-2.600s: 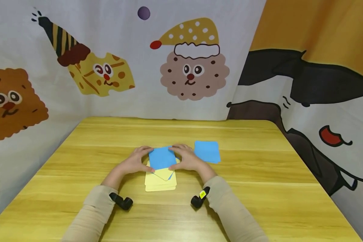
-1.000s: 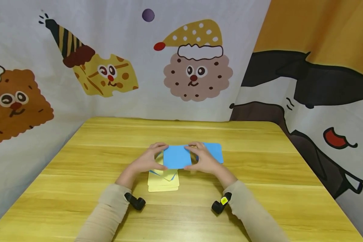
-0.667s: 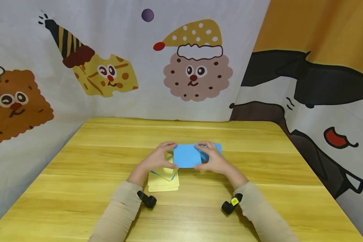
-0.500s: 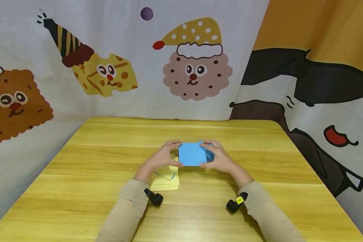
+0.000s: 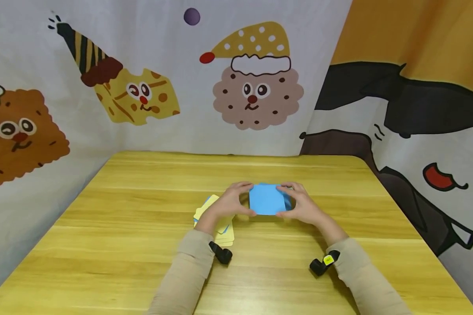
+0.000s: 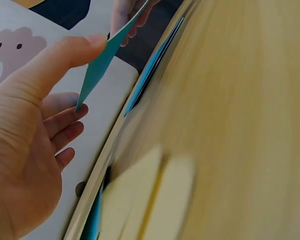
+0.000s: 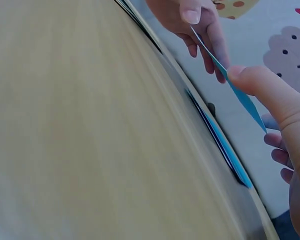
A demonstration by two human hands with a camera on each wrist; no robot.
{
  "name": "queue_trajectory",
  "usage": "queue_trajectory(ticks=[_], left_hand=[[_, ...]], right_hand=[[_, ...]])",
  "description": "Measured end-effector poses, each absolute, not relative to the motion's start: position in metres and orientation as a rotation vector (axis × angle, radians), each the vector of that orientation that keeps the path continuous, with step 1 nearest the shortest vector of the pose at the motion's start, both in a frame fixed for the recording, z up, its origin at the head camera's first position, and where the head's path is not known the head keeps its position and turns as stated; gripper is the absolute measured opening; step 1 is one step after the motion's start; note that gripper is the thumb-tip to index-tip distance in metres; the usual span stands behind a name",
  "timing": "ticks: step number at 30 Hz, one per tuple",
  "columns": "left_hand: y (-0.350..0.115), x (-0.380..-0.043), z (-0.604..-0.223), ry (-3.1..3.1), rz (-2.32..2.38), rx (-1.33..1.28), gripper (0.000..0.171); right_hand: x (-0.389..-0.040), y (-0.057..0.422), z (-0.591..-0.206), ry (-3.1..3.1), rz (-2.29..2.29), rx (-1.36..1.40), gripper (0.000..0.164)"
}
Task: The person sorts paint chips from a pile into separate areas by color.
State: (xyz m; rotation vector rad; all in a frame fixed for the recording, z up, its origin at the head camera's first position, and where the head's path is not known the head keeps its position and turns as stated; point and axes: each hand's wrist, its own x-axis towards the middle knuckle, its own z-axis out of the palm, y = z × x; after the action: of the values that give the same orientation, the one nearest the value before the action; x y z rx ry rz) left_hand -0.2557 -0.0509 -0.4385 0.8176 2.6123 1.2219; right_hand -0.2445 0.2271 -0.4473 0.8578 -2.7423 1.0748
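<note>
A blue card (image 5: 266, 200) is held clear of the surface (image 5: 102, 245), its corners pinched by the half-spread left grip (image 5: 230, 202) at 9 o'clock and similarly spread right grip (image 5: 305, 206) at 3; seemingly light, bendable, best taken by edges

Left arm (image 5: 189, 271), right arm (image 5: 362, 271) stretched forward; left fingers (image 6: 60, 56), right fingers (image 7: 262, 82) pinching.
</note>
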Motion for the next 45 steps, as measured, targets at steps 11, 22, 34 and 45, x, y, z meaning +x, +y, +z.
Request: queue_trajectory(ticks=[11,22,34,45], left_hand=[[-0.027,-0.265,-0.444,2.571,1.257,0.782,0.092],[-0.014,-0.279,-0.451,2.564,1.207,0.747,0.092],[-0.009,-0.283,-0.454,2.656,1.028,0.751,0.093],[-0.008,-0.28,-0.452,2.717,0.876,0.778,0.088]], right_hand=[[-0.253,0.247,-0.447,-2.788,1.097,0.832,0.084],[-0.265,0.255,-0.453,-2.828,1.119,0.794,0.086],[-0.274,0.257,-0.461,-2.883,1.1,0.786,0.086],[-0.275,0.255,-0.465,-2.904,1.054,0.805,0.08]])
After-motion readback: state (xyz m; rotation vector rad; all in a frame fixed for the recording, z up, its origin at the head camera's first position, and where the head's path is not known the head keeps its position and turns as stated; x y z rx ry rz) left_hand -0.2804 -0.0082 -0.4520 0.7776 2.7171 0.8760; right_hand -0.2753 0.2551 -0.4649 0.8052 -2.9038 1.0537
